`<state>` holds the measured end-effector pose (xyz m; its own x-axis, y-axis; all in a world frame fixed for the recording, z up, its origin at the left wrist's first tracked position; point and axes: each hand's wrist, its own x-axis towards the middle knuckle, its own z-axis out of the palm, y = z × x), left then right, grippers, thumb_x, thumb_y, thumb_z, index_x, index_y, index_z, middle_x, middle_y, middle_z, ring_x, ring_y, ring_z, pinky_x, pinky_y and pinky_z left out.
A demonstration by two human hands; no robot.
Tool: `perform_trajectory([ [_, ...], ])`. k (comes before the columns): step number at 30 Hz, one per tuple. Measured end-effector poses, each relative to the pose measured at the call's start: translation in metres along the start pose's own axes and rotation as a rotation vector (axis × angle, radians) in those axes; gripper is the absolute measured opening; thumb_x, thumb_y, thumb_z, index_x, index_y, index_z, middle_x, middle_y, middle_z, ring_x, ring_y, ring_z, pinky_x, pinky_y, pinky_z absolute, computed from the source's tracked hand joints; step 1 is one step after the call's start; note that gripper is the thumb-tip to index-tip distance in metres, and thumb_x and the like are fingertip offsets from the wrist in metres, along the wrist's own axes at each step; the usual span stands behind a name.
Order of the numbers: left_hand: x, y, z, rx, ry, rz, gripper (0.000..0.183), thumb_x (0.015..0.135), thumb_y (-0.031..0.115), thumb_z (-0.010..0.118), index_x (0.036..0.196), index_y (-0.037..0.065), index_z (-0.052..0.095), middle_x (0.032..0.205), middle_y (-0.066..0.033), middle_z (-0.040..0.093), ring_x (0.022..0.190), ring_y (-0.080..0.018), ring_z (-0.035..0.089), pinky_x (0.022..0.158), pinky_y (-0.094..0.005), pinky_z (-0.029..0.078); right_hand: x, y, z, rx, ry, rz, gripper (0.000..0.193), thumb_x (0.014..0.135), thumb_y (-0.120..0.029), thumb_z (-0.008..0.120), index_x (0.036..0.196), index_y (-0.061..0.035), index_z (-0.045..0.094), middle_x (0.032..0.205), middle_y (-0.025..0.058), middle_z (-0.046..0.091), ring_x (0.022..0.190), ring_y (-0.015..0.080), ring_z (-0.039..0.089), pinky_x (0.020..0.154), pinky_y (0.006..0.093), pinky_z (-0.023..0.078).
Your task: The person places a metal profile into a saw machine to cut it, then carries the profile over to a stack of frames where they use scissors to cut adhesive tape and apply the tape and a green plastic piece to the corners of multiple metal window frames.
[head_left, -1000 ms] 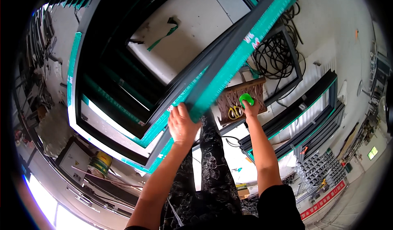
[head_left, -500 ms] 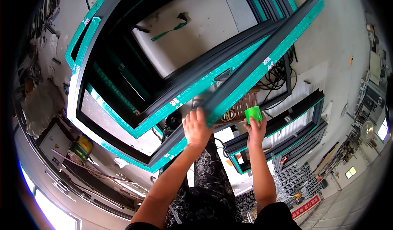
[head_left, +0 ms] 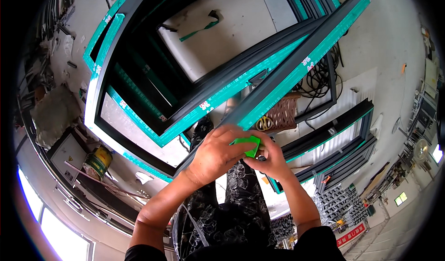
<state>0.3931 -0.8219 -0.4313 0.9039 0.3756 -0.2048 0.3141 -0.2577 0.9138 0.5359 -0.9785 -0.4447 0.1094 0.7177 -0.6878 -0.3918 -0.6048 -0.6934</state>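
Note:
In front of my body, my two hands meet at a small bright green piece (head_left: 249, 146) with straight edges; its exact kind is unclear. My right hand (head_left: 270, 159) grips it from the right, thumb below and fingers behind. My left hand (head_left: 215, 153) is closed on its left side, with fingers bent over it, partly blurred and overlapping. Just beyond and under the left hand runs the lower bar of a big dark-grey window frame (head_left: 266, 96), covered with green protective film. This frame leans over a stack of similar frames.
A brown woven basket (head_left: 280, 115) with yellow-handled scissors (head_left: 264, 122) stands beyond my right hand. Black cable coils (head_left: 320, 77) lie behind it. More dark frames (head_left: 343, 140) lie to the right. A yellow-green bucket (head_left: 98, 161) stands at the left.
My left hand has left the frame's bar and come to the green piece. My right hand has brought that piece leftward and down to meet it. The whole view has shifted slightly.

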Motion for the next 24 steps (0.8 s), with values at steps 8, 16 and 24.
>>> perform_trajectory([
  [8,-0.029,-0.008,0.011,-0.1,0.046,-0.134,0.016,0.073,0.002,0.071,0.085,0.007,0.062,0.09,-0.008,0.061,0.084,-0.0302,0.061,0.073,-0.0389,0.05,-0.002,0.035,0.0,0.393,-0.264,0.325,0.076,0.071,-0.029,0.086,0.133,-0.0071,0.047,0.116,0.0033,0.056,0.107,0.0151,0.055,0.089,0.0312,0.049],
  [16,-0.039,-0.012,0.027,-0.135,0.287,-0.227,0.017,0.079,-0.007,0.062,0.092,0.003,0.055,0.084,-0.0114,0.06,0.074,-0.0299,0.061,0.066,-0.0363,0.049,-0.015,0.057,0.039,1.178,-0.062,0.499,0.052,0.092,-0.046,0.06,0.127,-0.0095,0.047,0.119,0.0104,0.057,0.105,0.0233,0.061,0.086,0.0422,0.056],
  [24,-0.012,-0.091,0.051,-0.097,0.376,-0.494,0.006,0.093,0.001,0.053,0.096,0.0,0.048,0.083,-0.0145,0.061,0.072,-0.0295,0.06,0.067,-0.0358,0.049,0.021,0.098,-0.023,1.093,0.601,0.414,0.04,0.088,-0.032,0.07,0.116,-0.0079,0.054,0.114,0.0084,0.057,0.101,0.0229,0.059,0.088,0.0405,0.057],
])
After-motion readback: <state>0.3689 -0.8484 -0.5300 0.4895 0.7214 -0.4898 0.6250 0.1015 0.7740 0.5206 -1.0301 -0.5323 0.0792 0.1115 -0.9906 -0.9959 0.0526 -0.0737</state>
